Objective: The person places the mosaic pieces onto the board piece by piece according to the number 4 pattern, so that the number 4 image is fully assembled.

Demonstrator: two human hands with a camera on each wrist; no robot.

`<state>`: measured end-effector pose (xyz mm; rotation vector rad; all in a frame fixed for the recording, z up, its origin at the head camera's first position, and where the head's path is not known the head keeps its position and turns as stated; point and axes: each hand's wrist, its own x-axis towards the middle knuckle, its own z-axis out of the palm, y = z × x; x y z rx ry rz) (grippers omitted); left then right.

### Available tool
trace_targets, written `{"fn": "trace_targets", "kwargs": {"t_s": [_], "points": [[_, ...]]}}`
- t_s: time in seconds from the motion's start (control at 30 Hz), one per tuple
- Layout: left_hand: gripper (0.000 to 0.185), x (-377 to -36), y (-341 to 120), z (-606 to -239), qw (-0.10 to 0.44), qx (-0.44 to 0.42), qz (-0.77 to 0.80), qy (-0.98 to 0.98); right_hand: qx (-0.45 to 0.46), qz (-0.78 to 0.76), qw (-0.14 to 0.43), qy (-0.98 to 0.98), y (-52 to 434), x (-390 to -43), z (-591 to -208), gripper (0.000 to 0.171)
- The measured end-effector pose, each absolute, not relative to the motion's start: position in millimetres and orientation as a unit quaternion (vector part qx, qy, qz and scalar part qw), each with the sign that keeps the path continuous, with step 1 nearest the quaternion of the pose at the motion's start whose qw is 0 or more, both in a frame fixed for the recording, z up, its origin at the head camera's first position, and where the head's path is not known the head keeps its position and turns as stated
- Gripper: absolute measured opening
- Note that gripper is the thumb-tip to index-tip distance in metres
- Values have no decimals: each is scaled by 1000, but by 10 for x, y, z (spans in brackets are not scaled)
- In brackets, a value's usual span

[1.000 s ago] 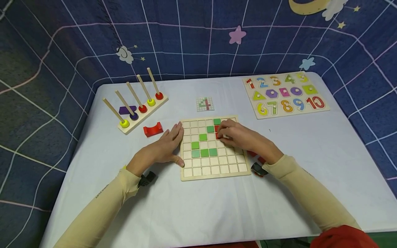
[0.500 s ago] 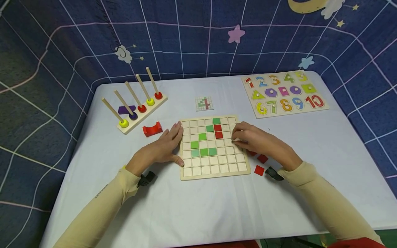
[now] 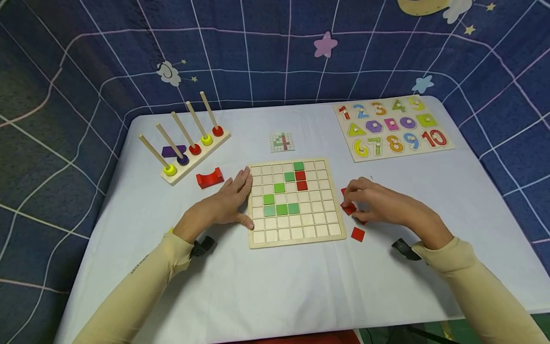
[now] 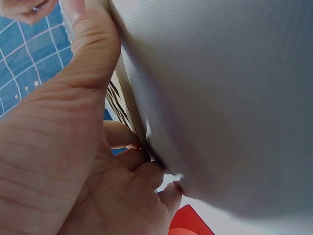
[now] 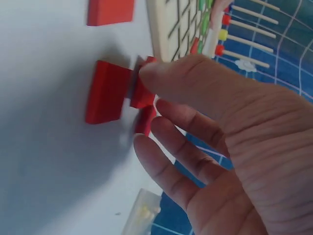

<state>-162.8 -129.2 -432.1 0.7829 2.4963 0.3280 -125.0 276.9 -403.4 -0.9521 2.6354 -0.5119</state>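
Grid board point(image 3: 296, 203) on the surface holds six green and two red tiles, most cells bare; right hand point(image 3: 382, 205) pinches a red tile point(image 3: 349, 208) beside it, left hand point(image 3: 227, 203) flat against its edge.

Both forearms are stretched forward in pale beige sleeves, with a dark strap worn at each wrist. The left hand point(image 3: 223, 205) is laid flat, palm down, its fingers held straight and together and its thumb spread out to the side. The right hand point(image 3: 386, 205) is kept low, palm down, with the wrist bent slightly inward. Its thumb and forefinger point(image 5: 195, 81) are drawn together in a pinch, while the remaining fingers are left loosely extended.
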Motion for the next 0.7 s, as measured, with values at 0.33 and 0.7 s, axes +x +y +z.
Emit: {"fn": "trace_targets", "kwargs": {"t_s": [0.33, 0.7], "points": [[135, -1617, -1298, -4319, 247, 286, 127, 917, -354, -187, 122, 908, 2801, -1256, -4131, 20], [136, -1621, -1295, -4318, 248, 284, 124, 918, -371, -178, 86, 907, 2741, -1277, -4132, 20]]}}
